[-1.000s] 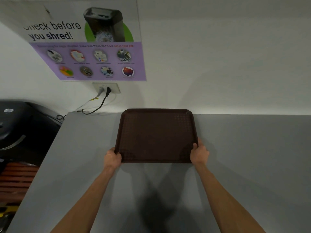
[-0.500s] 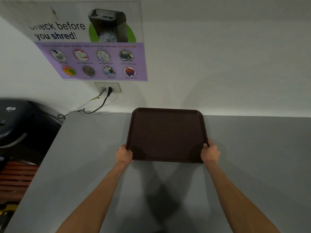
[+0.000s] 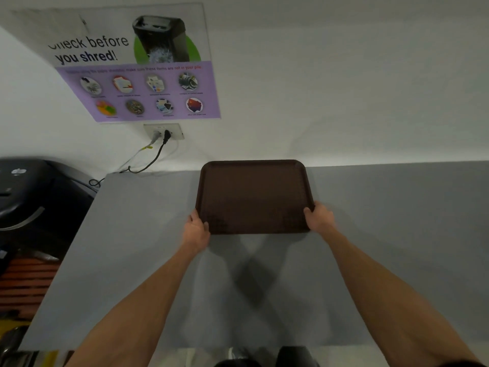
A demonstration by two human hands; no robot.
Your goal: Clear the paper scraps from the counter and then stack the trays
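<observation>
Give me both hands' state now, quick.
Left hand: grips the brown tray at its near left corner.
Right hand: grips the tray's near right corner.

The grey counter (image 3: 132,247) runs along the white wall (image 3: 344,102), with its left end cut off square. One dark brown tray (image 3: 254,197) sits on it toward the back, its far edge at the wall. From here I can't tell whether its near edge rests flat.

White wall (image 3: 344,88), purple poster (image 3: 137,75), plugged outlet (image 3: 164,131), black machine (image 3: 31,197) left
</observation>
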